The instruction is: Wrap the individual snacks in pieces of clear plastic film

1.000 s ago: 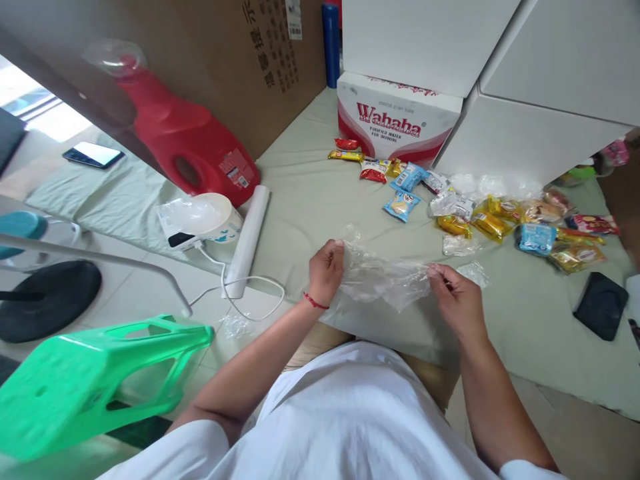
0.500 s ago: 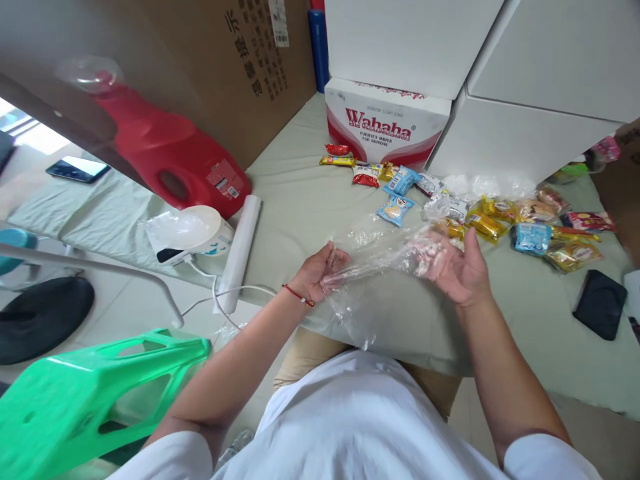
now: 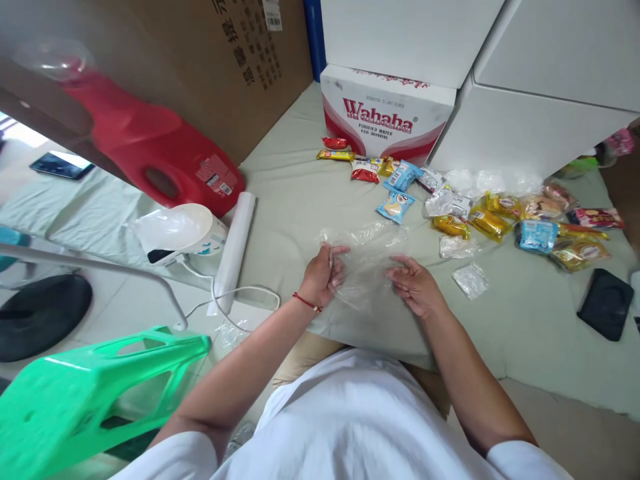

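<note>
A thin clear plastic bag (image 3: 365, 267) is spread loosely between my two hands, low over the cloth-covered surface. My left hand (image 3: 323, 275), a red cord at its wrist, pinches the bag's left side. At the right edge of the bag, the bent fingers of my right hand (image 3: 414, 285) take hold of the film; their exact grip is hard to see through it. Just right of that hand lie a folded clear plastic packet (image 3: 471, 280) and a second crumpled one (image 3: 457, 247). Beyond the bag sits a blue snack packet (image 3: 395, 206).
Wrapped snacks (image 3: 493, 223) spread along the back right, before white boxes and a Wahaba-style carton (image 3: 387, 120) printed "Wahaha". A black flat object (image 3: 605, 304) lies far right. Leftward are a red jug (image 3: 170, 153), a white roll (image 3: 234, 253), a white tub (image 3: 200, 230) and a green stool (image 3: 110, 393).
My right hand has moved left and turned from palm-up under the bag to its right edge. The bag is less stretched. Two clear packets now show where that hand was.
</note>
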The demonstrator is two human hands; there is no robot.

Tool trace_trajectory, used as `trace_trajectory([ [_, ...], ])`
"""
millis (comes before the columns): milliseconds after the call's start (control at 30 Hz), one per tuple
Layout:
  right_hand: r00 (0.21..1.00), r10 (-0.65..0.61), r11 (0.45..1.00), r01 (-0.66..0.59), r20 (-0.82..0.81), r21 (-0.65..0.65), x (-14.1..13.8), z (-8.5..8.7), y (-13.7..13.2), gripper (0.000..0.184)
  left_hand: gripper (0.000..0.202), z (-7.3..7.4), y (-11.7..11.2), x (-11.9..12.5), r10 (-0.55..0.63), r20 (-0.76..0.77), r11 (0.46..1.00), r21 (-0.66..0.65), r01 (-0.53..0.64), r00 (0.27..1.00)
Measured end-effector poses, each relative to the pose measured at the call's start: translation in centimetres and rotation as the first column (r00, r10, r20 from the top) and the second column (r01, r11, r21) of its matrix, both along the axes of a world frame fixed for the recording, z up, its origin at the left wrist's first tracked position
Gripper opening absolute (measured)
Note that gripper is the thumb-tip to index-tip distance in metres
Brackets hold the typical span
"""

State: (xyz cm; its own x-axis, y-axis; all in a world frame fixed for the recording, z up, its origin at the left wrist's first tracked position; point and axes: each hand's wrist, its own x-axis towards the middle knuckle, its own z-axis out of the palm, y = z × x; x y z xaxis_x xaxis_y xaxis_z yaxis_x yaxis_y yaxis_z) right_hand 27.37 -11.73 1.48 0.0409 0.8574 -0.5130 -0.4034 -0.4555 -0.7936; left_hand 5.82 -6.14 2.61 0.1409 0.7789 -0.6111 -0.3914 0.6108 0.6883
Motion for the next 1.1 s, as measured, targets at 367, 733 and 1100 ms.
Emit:
trace_trajectory([
  [367,0.975,-0.099,0.995,0.097,0.200,0.018,2.4,-0.6,-3.7,0.042,0.021,0.9,-1.9,-5.7,0.391,-0.565,0.877,0.468,-0.109,0.727],
  [733,0.934,-0.040,0.999,0.036,0.356,0.017,2.7,-1.0,-4.1,0.045,0.023,-1.8,6.3,9.1,-0.042,-0.886,0.546,0.367,0.753,0.462],
  [1100,0.820,-0.288,0.957,0.264,0.495,0.119,5.5,-2.1,-7.2,0.044,0.029,-1.9,3.8,2.1,0.300,-0.682,0.823,0.539,0.181,0.667],
])
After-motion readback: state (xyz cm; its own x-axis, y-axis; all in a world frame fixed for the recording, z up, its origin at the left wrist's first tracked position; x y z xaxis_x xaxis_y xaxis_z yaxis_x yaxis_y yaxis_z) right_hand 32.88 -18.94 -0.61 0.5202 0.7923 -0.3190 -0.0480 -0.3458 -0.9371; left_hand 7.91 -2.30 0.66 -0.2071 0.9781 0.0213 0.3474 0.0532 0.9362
